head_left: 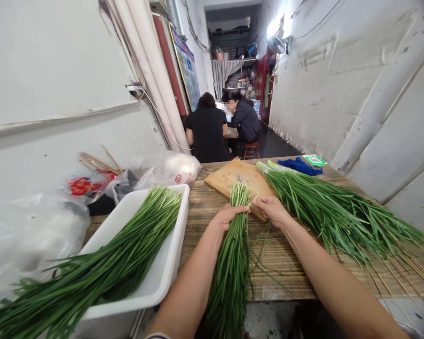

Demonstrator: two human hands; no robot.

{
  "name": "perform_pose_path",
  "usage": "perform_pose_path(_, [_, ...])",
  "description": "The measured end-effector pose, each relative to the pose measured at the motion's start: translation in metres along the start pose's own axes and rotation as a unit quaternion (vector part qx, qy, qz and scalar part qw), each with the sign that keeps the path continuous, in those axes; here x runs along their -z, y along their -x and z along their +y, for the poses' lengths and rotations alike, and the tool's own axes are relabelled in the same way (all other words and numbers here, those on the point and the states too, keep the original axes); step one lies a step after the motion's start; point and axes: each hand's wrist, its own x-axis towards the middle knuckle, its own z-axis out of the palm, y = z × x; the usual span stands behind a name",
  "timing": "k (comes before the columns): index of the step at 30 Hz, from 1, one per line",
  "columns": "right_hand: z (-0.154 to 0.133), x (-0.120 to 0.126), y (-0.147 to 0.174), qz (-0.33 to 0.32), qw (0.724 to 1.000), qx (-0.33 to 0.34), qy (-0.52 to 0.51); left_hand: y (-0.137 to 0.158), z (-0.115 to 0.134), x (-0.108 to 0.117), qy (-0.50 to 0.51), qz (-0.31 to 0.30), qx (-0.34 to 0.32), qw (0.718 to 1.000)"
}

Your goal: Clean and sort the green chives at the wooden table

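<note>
My left hand (225, 215) is closed around a bunch of garlic chives (235, 259), thumb across the front. The pale cut ends point away from me over the wooden board (219, 178), and the green leaves hang past the table's near edge. Just right of the bunch, my right hand (271, 210) pinches a thin chive stalk (256, 199) between thumb and fingers. A few loose strands dangle below it. Behind the pale ends, a small grey tip (239, 177) pokes out; its kind I cannot make out.
At left stands a white plastic tub (179, 235) with more chives, beside plastic bags (183, 169). Chive bundles (314, 202) and thin sticks (406, 268) lie on the right of the wooden table (279, 282), near a blue cloth (300, 166). Two people (208, 127) sit farther back.
</note>
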Motion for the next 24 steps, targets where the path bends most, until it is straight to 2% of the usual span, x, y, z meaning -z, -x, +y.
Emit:
perform_pose_path(6, [-0.005, 0.008, 0.000, -0.014, 0.996, 0.018, 0.091, -0.002, -0.001, 0.002, -0.024, 0.014, -0.007, 1.000])
perform_pose_path(12, [-0.010, 0.019, 0.000, -0.035, 0.990, -0.004, 0.138, 0.000, 0.000, 0.006, -0.032, 0.007, 0.005, 0.999])
perform_pose_path(20, [-0.014, 0.033, -0.010, 0.090, 0.995, -0.034, -0.029, -0.002, 0.002, 0.015, -0.029, -0.021, 0.004, 0.999])
perform_pose_path(24, [-0.017, 0.036, -0.009, 0.154, 0.988, -0.001, -0.031, -0.004, 0.001, 0.019, -0.036, -0.026, 0.007, 0.999])
